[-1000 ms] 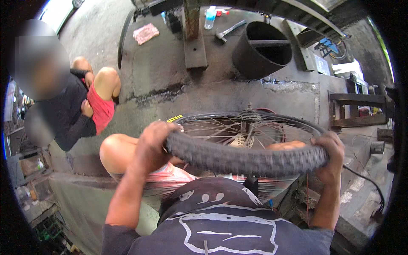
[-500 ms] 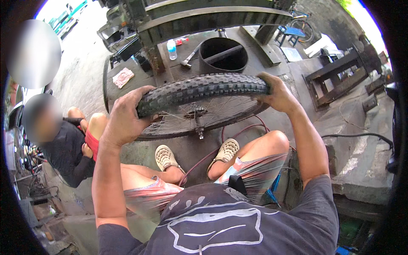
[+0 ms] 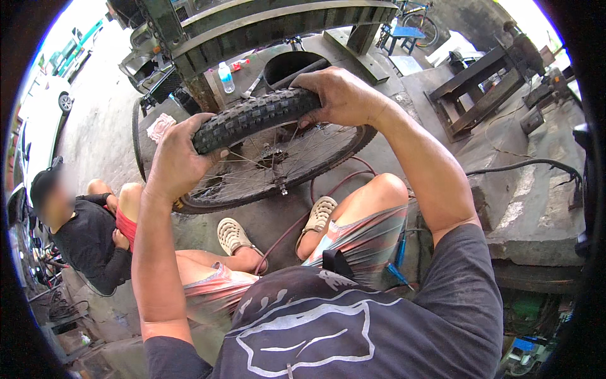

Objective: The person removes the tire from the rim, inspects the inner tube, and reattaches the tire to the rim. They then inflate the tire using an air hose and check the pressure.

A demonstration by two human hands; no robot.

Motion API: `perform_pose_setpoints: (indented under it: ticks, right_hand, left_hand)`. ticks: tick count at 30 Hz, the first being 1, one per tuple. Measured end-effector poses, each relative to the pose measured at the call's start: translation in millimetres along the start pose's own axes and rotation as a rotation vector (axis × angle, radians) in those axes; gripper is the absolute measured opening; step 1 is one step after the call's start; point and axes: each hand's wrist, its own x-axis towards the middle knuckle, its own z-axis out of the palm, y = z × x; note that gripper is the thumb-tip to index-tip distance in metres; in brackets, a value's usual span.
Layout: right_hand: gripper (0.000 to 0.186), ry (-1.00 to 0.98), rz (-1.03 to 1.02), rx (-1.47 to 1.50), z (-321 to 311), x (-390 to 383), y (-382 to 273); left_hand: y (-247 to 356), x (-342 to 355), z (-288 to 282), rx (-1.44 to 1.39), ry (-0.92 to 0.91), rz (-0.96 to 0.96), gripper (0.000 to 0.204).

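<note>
Both hands clench the knobby tyre (image 3: 252,117) on the spoked wheel (image 3: 278,167), held above the knees: left hand (image 3: 180,161), right hand (image 3: 341,95). Seating the tyre (seemingly) needs firm thumb pressure next.

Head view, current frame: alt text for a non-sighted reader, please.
A seated person grips a knobby bicycle tyre on a spoked wheel with the left hand and right hand. Another person sits on the concrete floor to the left.
</note>
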Motion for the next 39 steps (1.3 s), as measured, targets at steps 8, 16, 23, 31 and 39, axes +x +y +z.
perform_pose_setpoints:
  ticks: [8,16,23,31,39]
  right_hand:
    - [0.087,0.082,0.163,0.299,-26.2,-4.5,96.7]
    - [0.052,0.416,0.373,0.778,92.0,-18.4,161.6]
    - [0.044,0.396,0.443,0.595,76.8,10.8,158.8]
    - [0.052,0.381,0.455,0.586,81.3,4.8,178.3]
    - [0.082,0.295,0.451,0.345,66.0,-4.0,137.5]
  left_hand:
    - [-47.8,16.4,-3.0,0.005,0.075,-0.094,0.062]
    - [-135.9,17.6,-16.6,-0.256,0.034,-0.199,0.060]
    - [-160.7,15.5,-22.2,-0.270,0.031,-0.236,0.052]
    - [-157.6,19.9,-15.2,-0.350,0.039,-0.232,0.053]
    - [-147.3,0.0,-22.0,-0.322,0.061,-0.271,0.057]
